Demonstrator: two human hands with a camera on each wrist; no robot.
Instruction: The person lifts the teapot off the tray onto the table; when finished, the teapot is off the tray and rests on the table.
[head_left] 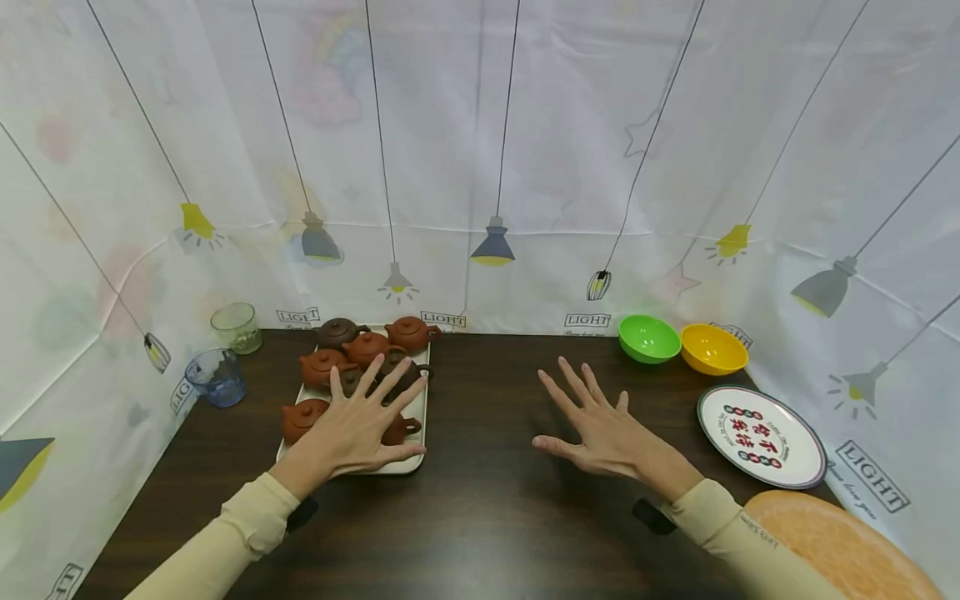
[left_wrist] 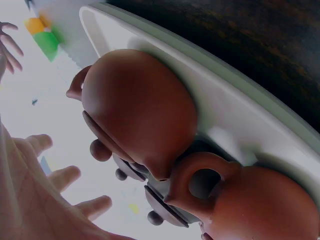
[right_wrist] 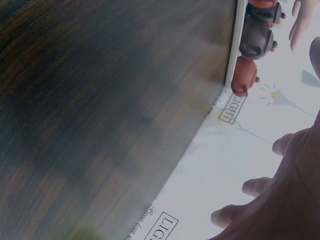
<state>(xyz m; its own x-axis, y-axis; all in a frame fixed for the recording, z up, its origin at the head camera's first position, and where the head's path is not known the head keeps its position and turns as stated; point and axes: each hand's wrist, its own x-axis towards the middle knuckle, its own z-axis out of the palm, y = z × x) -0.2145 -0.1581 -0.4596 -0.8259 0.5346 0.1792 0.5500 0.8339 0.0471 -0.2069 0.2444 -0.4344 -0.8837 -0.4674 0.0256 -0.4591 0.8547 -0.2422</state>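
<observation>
My left hand (head_left: 360, 429) hovers with spread fingers over a white tray (head_left: 415, 460) of small clay teapots. Reddish-brown teapots, among them one at the front left (head_left: 302, 419) and one at the back right (head_left: 410, 332), share the tray with dark brown ones such as the back-left teapot (head_left: 339, 332). The hand hides part of the group in the head view. In the left wrist view a reddish teapot (left_wrist: 140, 105) sits by the tray wall, below the palm. My right hand (head_left: 600, 429), fingers also spread, is above the dark tabletop (head_left: 487, 500) and holds nothing.
Left of the tray stand a clear glass (head_left: 236, 327) and a blue glass (head_left: 216, 379). At the right are a green bowl (head_left: 649, 339), a yellow bowl (head_left: 714, 350), a printed plate (head_left: 761, 437) and an orange round mat (head_left: 847, 550). A printed curtain (head_left: 555, 167) surrounds the table.
</observation>
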